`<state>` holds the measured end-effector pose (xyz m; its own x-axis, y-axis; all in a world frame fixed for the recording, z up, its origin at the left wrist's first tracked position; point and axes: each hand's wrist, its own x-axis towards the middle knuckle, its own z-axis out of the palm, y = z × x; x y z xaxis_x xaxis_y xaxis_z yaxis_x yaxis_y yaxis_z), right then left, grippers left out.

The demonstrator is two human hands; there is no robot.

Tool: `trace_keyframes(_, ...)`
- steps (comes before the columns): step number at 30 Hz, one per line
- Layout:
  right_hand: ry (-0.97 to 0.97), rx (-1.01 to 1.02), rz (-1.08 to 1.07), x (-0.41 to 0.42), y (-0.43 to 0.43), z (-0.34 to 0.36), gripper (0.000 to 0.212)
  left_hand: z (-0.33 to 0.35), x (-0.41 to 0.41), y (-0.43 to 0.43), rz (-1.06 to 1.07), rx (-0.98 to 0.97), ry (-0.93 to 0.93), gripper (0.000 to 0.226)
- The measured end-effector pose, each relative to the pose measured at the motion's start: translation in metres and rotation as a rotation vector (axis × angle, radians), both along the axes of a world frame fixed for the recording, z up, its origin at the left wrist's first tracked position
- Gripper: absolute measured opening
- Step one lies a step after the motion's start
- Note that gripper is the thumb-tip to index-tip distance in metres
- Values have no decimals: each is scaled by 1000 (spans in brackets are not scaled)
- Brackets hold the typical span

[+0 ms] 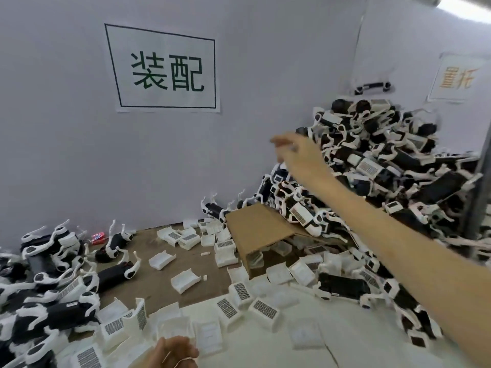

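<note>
**Right hand over the heap of black-and-white units; left hand low at the near edge.**

The right hand (295,150) hovers with loose, spread fingers and holds nothing visible, just in front of the heap of black-and-white units (385,160) banked against the wall at the right of the counter (159,285). The left hand (172,351) is curled; whether it holds anything cannot be told. Each unit appears to be light, rigid moulded plastic, with thin white limbs that tangle with neighbouring units and are likely to snag or snap. Grip across the black body, not a limb, and lift a top unit clear. White shells (265,310) lie loose beside a cardboard flap (260,229).
</note>
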<state>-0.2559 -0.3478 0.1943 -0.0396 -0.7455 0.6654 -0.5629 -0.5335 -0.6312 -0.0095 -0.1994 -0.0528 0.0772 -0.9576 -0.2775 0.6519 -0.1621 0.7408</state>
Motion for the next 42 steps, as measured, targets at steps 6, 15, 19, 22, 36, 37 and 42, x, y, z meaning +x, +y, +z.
trace_keyframes(6,530,436,158,58,30,-169,49,3,-2,1,38,45,47,57)
trace_keyframes(15,1062,272,-72,115,-31,-189,63,-2,4,3,49,143,63,47)
trace_keyframes(19,862,404,122,179,-37,-190,59,-3,3,4,31,129,16,45)
trace_keyframes(22,811,351,224,235,-36,-187,58,6,4,9,10,123,-24,44)
trace_keyframes(36,330,181,442,240,-1,-199,20,9,32,4,-54,98,-184,37)
trace_keyframes(37,215,144,416,224,7,-197,20,6,30,6,-46,67,-122,35)
trace_keyframes(42,-122,57,298,141,59,-186,27,-4,8,15,-90,0,7,36)
